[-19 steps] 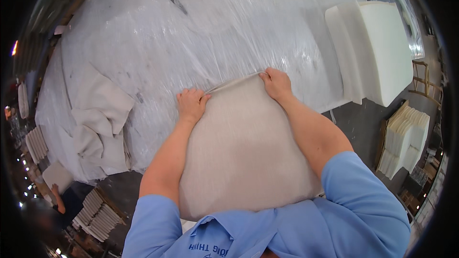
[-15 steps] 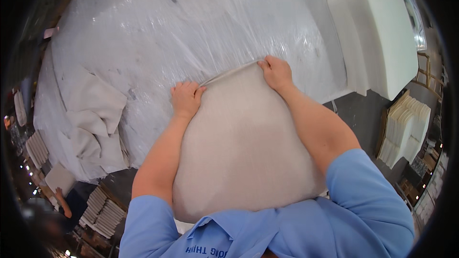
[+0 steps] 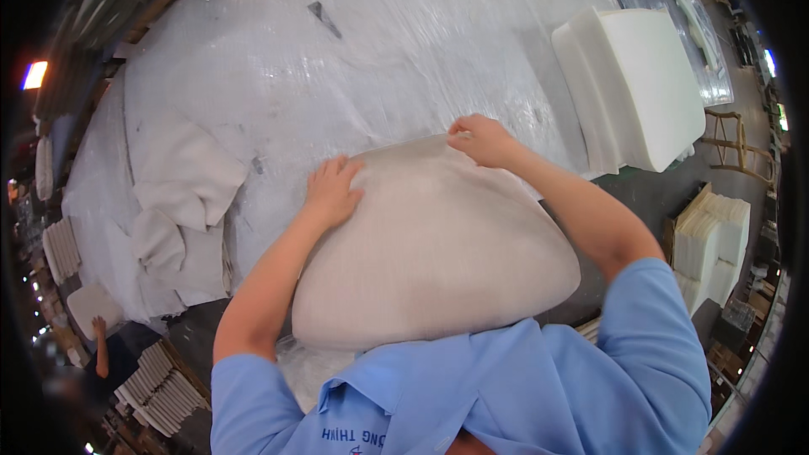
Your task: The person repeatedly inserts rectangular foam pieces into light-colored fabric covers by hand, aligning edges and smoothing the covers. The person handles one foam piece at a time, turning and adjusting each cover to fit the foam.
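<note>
A padded cushion in a beige fabric cover (image 3: 430, 261) lies in front of me, its near edge against my blue shirt. My left hand (image 3: 333, 191) rests at the cover's far left edge with its fingers spread. At the far right edge, my right hand (image 3: 484, 141) has its fingers curled at the fabric, and a crease runs down from there. The underside of the cushion and what the right fingertips pinch are partly hidden.
Clear plastic film covers the wide table (image 3: 278, 59). Loose beige fabric pieces (image 3: 181, 190) lie on the left, stacked white foam pads (image 3: 645, 84) on the right. More pads (image 3: 712, 240) stand beyond the table. At the lower left, another person's hand (image 3: 99, 327) touches a cushion.
The cover's far edge, stretched taut between both hands before, is now slacker. My left fingers have loosened and spread. The cushion's far edge sits lower in view.
</note>
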Tool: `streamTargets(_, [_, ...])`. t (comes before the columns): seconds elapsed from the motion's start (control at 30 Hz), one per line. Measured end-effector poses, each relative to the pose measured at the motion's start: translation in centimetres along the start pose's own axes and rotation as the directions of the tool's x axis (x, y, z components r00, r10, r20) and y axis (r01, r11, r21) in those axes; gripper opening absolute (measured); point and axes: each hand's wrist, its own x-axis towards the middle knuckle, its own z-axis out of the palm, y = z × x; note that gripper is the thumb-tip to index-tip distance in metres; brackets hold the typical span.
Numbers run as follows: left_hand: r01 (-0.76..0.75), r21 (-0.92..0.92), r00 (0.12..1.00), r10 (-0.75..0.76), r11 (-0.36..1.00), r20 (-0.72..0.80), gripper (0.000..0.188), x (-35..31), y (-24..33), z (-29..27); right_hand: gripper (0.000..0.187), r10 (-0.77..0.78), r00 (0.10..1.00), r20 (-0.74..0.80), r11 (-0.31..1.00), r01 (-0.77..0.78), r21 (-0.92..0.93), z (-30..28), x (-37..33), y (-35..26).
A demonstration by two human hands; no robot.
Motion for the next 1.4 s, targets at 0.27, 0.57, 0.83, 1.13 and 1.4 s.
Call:
streamTargets(0.27, [-0.052,-0.503,0.998,0.063,0.862,0.006,0.030,-15.3,8.4,-20.8,0.031,-0.385,0.920,0.072,0.915,0.370,0.159,-11.5,-22.2,-10.6])
streamTargets(0.57, [-0.132,-0.400,0.753,-0.171,0.907,-0.636,0.017,-13.4,9.8,-15.0,0.066,-0.586,0.788,0.187,0.739,0.615,-0.274,-3.2,-20.2,-17.0])
streamTargets(0.83, [-0.182,-0.862,0.795,-0.445,0.473,-0.412,0.040,-16.1,8.4,-11.6,0.059,-0.231,0.941,0.248,0.941,0.281,-0.189,-8.3,-22.0,-8.4])
streamTargets(1.13, [-0.146,-0.989,0.893,-0.430,0.009,-0.136,0.066,-15.5,4.9,-7.2,0.064,0.155,0.878,0.452,0.945,-0.265,0.191,-8.7,-17.3,-2.9])
streamTargets(1.4, [-0.081,-0.972,0.904,-0.427,-0.220,0.022,0.069,-12.9,1.9,-3.5,0.074,0.146,0.800,0.582,0.892,-0.361,0.273,-3.5,-8.9,4.3])
